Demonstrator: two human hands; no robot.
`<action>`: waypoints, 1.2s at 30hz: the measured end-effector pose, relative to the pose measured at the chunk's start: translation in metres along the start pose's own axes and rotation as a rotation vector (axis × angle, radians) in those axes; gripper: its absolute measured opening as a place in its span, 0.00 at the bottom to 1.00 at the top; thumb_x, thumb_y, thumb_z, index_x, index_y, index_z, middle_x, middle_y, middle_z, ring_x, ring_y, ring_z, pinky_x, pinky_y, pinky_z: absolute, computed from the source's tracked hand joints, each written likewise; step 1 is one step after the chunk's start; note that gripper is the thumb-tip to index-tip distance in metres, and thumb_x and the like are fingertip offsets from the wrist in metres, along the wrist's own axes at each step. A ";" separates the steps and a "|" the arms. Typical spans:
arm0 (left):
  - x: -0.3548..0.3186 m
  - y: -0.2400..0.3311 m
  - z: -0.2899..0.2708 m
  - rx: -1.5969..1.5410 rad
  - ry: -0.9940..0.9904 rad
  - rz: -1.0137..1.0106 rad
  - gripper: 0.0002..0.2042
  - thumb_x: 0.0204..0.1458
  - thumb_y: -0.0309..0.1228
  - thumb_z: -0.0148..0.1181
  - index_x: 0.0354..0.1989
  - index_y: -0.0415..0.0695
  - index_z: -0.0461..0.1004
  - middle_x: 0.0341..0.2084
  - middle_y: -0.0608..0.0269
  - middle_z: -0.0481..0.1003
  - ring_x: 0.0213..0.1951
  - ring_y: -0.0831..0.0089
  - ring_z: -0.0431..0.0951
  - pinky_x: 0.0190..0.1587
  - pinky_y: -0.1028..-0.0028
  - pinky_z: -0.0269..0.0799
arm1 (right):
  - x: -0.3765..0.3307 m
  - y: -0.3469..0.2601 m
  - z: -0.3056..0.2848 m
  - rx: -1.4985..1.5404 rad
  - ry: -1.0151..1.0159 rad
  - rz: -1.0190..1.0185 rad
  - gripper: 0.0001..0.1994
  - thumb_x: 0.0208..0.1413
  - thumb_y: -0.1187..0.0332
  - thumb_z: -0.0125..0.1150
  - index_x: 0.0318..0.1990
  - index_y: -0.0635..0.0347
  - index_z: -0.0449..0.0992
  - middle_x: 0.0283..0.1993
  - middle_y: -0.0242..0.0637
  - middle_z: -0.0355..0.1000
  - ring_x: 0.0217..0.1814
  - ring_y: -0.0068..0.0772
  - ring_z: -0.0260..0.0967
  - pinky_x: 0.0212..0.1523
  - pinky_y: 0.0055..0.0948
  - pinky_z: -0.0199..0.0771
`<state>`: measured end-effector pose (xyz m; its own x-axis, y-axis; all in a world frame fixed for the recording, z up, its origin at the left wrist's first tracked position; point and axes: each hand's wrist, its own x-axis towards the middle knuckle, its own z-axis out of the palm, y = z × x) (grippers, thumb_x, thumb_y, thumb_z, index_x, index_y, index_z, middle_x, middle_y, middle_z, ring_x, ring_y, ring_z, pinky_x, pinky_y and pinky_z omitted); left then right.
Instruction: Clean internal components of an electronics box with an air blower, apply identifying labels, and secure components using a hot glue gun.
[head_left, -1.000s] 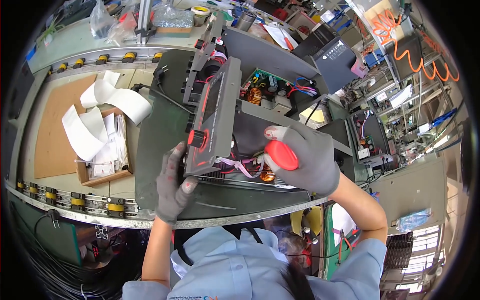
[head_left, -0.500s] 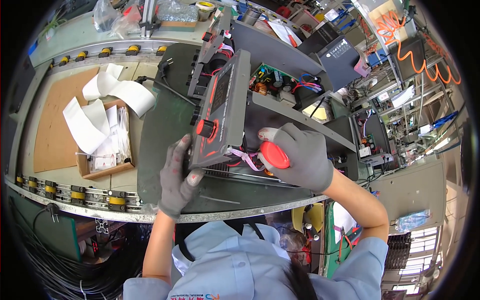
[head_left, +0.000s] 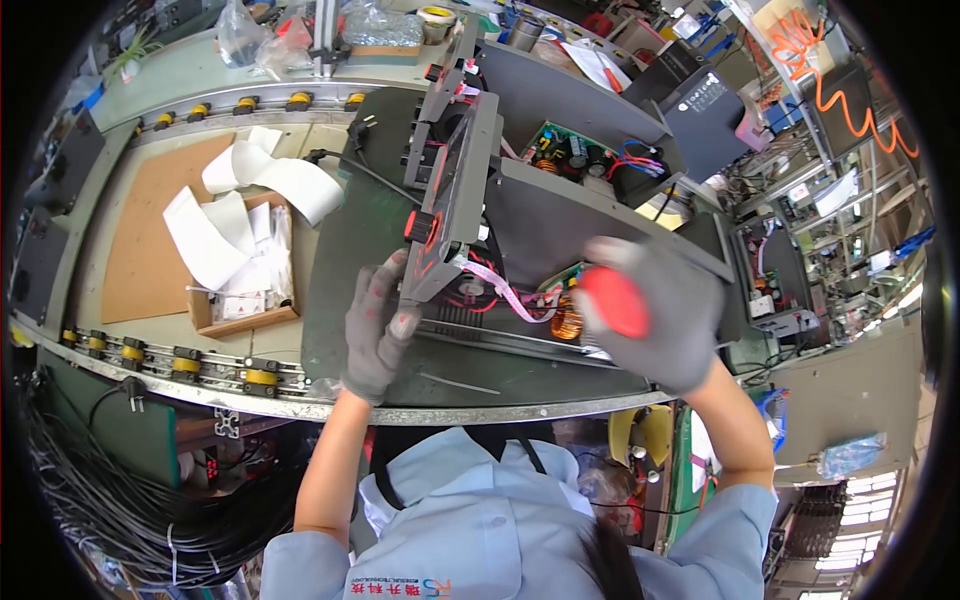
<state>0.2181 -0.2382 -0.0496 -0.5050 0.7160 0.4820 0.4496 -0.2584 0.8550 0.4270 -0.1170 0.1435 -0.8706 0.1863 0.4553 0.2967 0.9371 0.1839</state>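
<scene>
A dark grey machine case point(head_left: 560, 215) lies open on the green work mat point(head_left: 345, 260), showing circuit boards, copper coils and coloured wires inside. Its front panel point(head_left: 455, 190), black with red markings and a red knob, stands tilted up from the case. My left hand point(head_left: 380, 330), in a grey glove, grips the near lower end of that panel. My right hand point(head_left: 650, 310), also gloved, is closed around the red handle of a tool point(head_left: 615, 300) held over the case's near right side, beside a copper coil. The tool's tip is hidden.
A shallow cardboard box point(head_left: 245, 290) with white paper strips sits left of the mat on a brown board point(head_left: 150, 240). Yellow rollers point(head_left: 185, 360) line the conveyor rails. More grey machine cases point(head_left: 700, 100) stand at the back right. Plastic bags and a tape roll lie at the far edge.
My right hand with the red-handled tool has moved right and slightly up from the case's near middle. The left hand stays on the panel's lower end.
</scene>
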 end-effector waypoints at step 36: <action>0.045 0.042 0.003 -0.315 0.023 -0.392 0.30 0.49 0.47 0.56 0.57 0.39 0.65 0.47 0.60 0.69 0.51 0.71 0.66 0.56 0.71 0.59 | -0.009 -0.017 0.063 0.608 0.927 0.167 0.32 0.34 0.68 0.74 0.50 0.54 0.64 0.42 0.46 0.70 0.33 0.37 0.72 0.31 0.28 0.75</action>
<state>0.2164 -0.2149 0.0080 -0.6090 0.7850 0.1138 -0.0195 -0.1583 0.9872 0.4054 -0.1158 0.0816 -0.1344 0.2692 0.9537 -0.0795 0.9564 -0.2812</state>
